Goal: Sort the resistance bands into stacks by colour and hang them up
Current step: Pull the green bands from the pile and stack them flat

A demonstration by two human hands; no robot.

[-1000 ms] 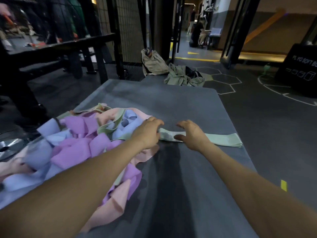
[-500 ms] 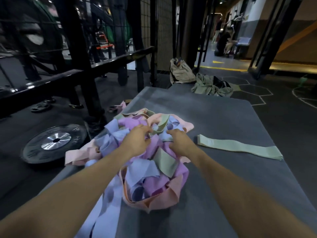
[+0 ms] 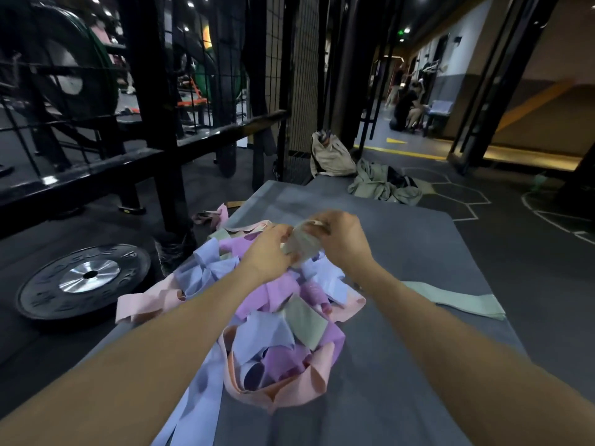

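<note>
Person stands over a grey mat (image 3: 418, 259) with both arms reaching forward. Left hand (image 3: 269, 249) and right hand (image 3: 343, 241) meet above the far end of a tangled pile of bands (image 3: 277, 317); both have fingers curled round one pale green band (image 3: 301, 243), bunched and blurred between them, lifted just clear of the heap. Exact finger placement is too smeared to tell. The pile sits on the left half of the mat, a mix of lilac, light blue, pink and green loops, all overlapping. A blue strip (image 3: 193, 410) trails off the near left edge of the mat, and a pink band (image 3: 145, 304) hangs over the left edge. One green band (image 3: 457, 299) lies flat on its own at the right side of the mat, apart from the pile, partly hidden behind the right forearm. On the dark floor left of the mat lies a black weight plate (image 3: 83, 280) with a silver hub. Behind that, a black rack (image 3: 154, 101) with mesh panels. Past the far end of the mat: a beige bag (image 3: 328, 156) and a crumpled grey-green garment (image 3: 380, 185) beside it. A seated person (image 3: 405, 111) is far back in the corridor.
</note>
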